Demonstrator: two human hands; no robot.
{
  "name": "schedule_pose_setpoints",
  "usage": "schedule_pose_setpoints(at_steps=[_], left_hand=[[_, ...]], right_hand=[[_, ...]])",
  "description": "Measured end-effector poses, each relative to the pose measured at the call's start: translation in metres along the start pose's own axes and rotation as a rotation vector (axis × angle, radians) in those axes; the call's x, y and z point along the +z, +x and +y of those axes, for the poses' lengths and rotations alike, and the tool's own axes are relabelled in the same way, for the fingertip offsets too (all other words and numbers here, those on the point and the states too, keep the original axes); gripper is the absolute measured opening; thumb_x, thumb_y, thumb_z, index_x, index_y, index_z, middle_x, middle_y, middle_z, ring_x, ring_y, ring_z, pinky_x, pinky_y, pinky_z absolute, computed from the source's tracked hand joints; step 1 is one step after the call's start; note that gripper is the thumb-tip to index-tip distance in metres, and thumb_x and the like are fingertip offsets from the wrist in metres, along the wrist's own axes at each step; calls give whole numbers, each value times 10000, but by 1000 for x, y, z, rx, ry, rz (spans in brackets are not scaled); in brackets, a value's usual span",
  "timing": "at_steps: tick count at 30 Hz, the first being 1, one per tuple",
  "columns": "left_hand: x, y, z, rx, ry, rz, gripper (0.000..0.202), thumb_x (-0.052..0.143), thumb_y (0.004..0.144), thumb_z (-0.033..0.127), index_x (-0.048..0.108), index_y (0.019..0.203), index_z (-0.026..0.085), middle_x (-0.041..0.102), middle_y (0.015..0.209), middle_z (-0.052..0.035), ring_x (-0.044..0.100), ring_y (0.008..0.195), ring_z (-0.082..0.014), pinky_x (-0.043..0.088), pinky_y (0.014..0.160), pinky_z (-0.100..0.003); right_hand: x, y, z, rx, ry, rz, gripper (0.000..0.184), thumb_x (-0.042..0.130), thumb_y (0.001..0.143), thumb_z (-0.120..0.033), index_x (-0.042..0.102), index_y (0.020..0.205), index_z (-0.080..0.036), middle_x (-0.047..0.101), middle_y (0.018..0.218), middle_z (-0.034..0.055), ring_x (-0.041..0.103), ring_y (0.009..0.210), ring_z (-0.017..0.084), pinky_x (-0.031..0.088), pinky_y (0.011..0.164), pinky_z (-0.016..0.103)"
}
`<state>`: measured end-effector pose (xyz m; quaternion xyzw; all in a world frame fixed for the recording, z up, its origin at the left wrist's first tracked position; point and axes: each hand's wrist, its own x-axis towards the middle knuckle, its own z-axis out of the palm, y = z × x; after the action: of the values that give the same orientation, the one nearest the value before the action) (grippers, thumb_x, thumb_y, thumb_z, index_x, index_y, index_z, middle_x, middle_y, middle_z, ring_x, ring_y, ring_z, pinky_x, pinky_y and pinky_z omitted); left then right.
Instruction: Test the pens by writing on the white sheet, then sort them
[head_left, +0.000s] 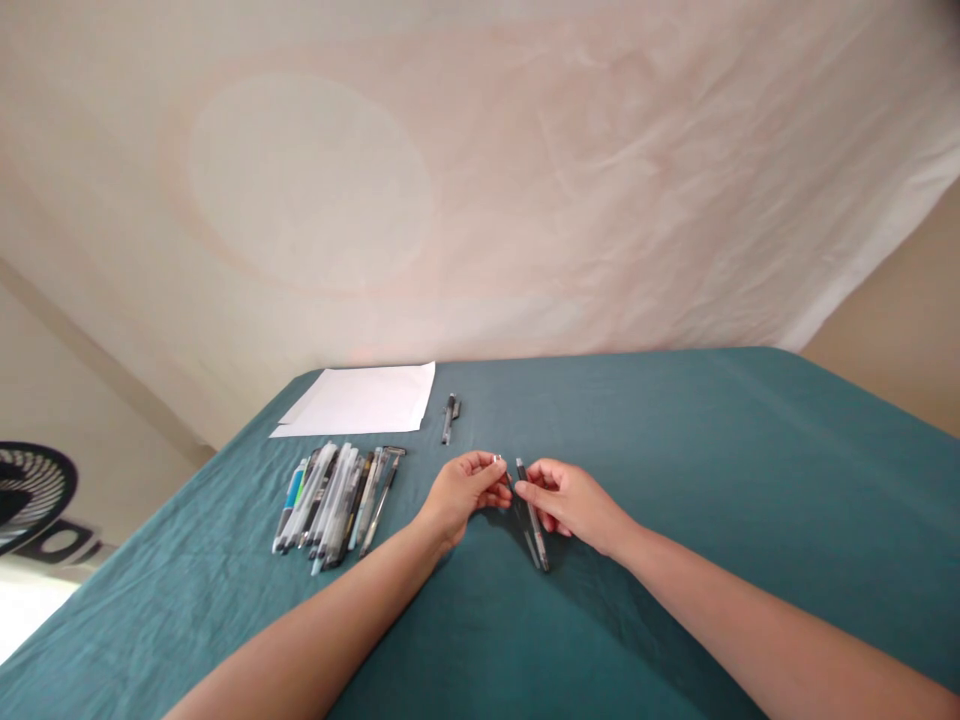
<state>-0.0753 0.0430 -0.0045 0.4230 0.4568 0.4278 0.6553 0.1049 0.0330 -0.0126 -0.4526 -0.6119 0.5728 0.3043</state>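
My right hand pinches a dark-barrelled pen between thumb and fingers, its lower end slanting down toward me. Close beside it, my left hand is closed, fingertips pressed together on something small with a shiny end; its kind is hidden by the fingers. A thin dark strip runs alongside the pen, and I cannot tell whether it is a second pen or a shadow. Beyond my left hand lies a single pen with a black cap. Left of my forearm, a pile of pens lies roughly side by side.
White paper sheets lie at the table's far left. A green cloth covers the table. Behind it hangs a pale fabric sheet. A black fan stands off the left edge.
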Motion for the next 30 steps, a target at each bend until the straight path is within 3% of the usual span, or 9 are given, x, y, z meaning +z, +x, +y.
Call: schedule_pose_setpoints(at_steps=[11, 19, 24, 30], left_hand=[[9, -5, 1, 6, 78, -6, 316, 769, 653, 342, 648, 825, 105, 650, 650, -42, 607, 527, -114, 516, 552, -231], [0, -5, 7, -67, 120, -120, 300, 770, 650, 356, 702, 798, 105, 650, 648, -52, 570, 512, -98, 482, 536, -220], [-17, 12, 44, -54, 138, -93, 250, 777, 648, 293, 710, 791, 99, 634, 600, -50, 552, 499, -100, 486, 526, -222], [-37, 81, 96, -75, 170, 7, 206, 821, 547, 125, 689, 696, 73, 634, 572, -81, 572, 478, -145, 490, 502, -273]], right_hand=[[6, -3, -3, -55, -47, 18, 309, 584, 782, -476, 502, 737, -181, 534, 468, -52, 468, 371, 70, 304, 356, 167], [4, -4, -6, -9, -6, -126, 390, 568, 767, -551, 539, 779, -162, 602, 581, -11, 510, 397, 74, 334, 322, 160], [-4, 4, -1, -15, 73, -54, 450, 452, 824, -591, 553, 834, -152, 598, 651, 1, 520, 404, 68, 329, 308, 163], [-9, 11, 7, 14, 154, -72, 405, 491, 821, -551, 544, 843, -150, 574, 636, -17, 511, 407, 59, 318, 292, 146]])
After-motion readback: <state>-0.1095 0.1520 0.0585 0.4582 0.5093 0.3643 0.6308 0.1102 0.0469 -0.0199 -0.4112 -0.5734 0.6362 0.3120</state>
